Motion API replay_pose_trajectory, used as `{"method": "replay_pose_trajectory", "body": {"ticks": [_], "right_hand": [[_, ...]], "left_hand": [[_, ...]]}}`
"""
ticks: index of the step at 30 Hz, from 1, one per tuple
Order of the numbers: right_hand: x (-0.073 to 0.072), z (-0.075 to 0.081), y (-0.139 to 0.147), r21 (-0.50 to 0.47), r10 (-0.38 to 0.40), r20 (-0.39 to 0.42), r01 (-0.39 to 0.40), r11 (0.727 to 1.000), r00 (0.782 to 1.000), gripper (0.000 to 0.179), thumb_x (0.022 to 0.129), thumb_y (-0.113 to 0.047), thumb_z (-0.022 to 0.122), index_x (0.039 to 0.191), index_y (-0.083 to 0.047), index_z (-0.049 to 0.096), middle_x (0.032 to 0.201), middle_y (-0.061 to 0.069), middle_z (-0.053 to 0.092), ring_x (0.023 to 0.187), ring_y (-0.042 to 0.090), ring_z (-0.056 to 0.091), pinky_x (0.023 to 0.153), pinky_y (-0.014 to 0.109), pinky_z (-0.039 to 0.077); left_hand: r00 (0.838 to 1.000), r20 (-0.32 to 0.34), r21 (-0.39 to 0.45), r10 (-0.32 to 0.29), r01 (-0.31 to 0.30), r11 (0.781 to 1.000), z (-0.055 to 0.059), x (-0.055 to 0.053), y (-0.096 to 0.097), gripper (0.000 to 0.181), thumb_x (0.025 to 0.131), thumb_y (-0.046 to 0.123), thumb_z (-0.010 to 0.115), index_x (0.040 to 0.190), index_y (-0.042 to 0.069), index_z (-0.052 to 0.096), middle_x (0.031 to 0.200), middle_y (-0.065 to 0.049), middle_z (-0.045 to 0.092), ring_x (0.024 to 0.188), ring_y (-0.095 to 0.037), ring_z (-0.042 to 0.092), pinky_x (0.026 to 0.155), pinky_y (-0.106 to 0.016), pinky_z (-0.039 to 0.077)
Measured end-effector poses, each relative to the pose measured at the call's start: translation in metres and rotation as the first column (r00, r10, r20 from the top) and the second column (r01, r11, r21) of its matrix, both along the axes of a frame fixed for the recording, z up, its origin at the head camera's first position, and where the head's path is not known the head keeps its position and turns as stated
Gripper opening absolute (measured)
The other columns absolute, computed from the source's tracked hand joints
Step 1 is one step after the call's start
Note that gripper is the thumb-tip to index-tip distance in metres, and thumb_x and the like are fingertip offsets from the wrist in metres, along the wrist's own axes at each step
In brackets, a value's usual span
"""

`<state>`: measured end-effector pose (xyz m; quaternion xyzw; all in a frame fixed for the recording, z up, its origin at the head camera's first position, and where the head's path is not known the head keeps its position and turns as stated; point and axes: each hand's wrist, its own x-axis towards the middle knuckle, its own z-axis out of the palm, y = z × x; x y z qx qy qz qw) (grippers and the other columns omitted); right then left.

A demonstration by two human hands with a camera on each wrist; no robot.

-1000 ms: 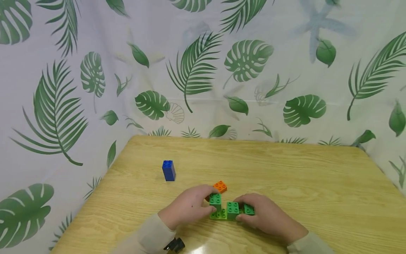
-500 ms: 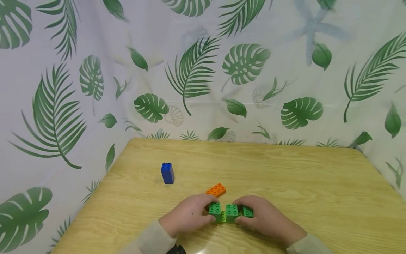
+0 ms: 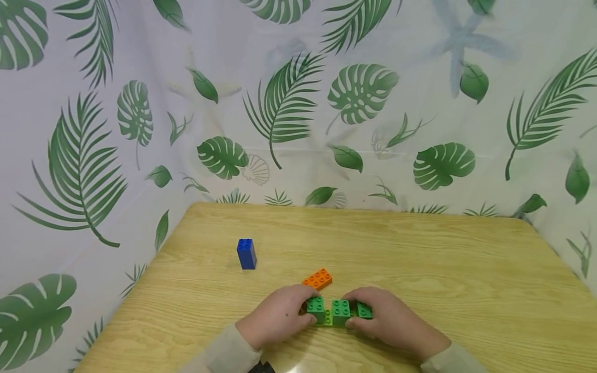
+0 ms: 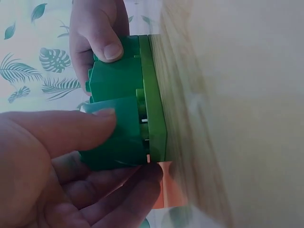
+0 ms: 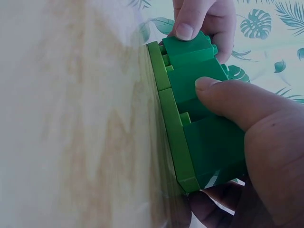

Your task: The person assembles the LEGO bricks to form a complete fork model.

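Observation:
My left hand [image 3: 279, 315] pinches a green brick [image 3: 315, 310] between thumb and fingers at the left end of a low light-green base [image 4: 156, 114]. In the left wrist view this brick sits slightly askew on the base studs, with a narrow gap below it. My right hand [image 3: 394, 320] grips the middle green brick [image 3: 341, 313], its thumb on the near side. A third green brick [image 3: 365, 311] stands on the base at the right, partly covered by that hand. The right wrist view shows a seam across the base, which rests on the table.
An orange brick [image 3: 319, 278] lies flat just behind my left fingers. Farther back on the left, a tall blue block [image 3: 246, 254] stands upright on the wooden table [image 3: 420, 254]. A leaf-patterned sheet [image 3: 298, 129] hangs behind the table.
My left hand has lowered the left green brick from a raised position down onto the base. More of the orange brick shows now. The right hand keeps its grip with little movement.

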<state>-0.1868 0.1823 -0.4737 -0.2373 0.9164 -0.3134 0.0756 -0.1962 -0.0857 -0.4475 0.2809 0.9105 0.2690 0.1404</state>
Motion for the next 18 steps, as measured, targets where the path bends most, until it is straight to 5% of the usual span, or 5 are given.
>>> {"method": "replay_pose_trajectory", "body": {"ticks": [7,13,18], "right_hand": [[0.0005,-0.0007,-0.0016,0.001,0.001,-0.004,-0.001,1.000,1.000,0.046,0.089,-0.052,0.074,0.125,-0.023,0.069,0.122,-0.006,0.066,0.114,0.020,0.060,0.098,0.052,0.046],[0.0002,-0.0016,-0.0025,-0.010,0.003,0.043,-0.002,1.000,0.999,0.045,0.089,-0.053,0.074,0.123,-0.025,0.068,0.122,-0.008,0.065,0.114,0.019,0.059,0.098,0.053,0.046],[-0.0016,0.0007,-0.0018,-0.019,0.004,0.063,-0.003,1.000,0.998,0.042,0.090,-0.051,0.074,0.123,-0.025,0.067,0.123,-0.007,0.063,0.116,0.021,0.058,0.099,0.054,0.045]], "left_hand": [[0.999,-0.018,-0.039,0.030,-0.030,0.999,0.0004,0.0015,0.0028,0.037,0.090,0.027,0.079,0.125,0.017,0.069,0.107,0.013,0.066,0.090,-0.002,0.056,0.088,-0.033,0.050],[0.999,-0.031,-0.082,0.026,-0.029,0.996,0.0011,0.0035,0.0032,0.041,0.090,0.028,0.079,0.129,0.017,0.069,0.117,0.009,0.069,0.105,-0.004,0.060,0.095,-0.036,0.050],[0.999,-0.039,-0.096,0.006,-0.010,0.995,0.0045,0.0034,0.0048,0.043,0.091,0.028,0.078,0.131,0.016,0.068,0.117,0.009,0.069,0.101,-0.003,0.059,0.093,-0.034,0.050]]}}
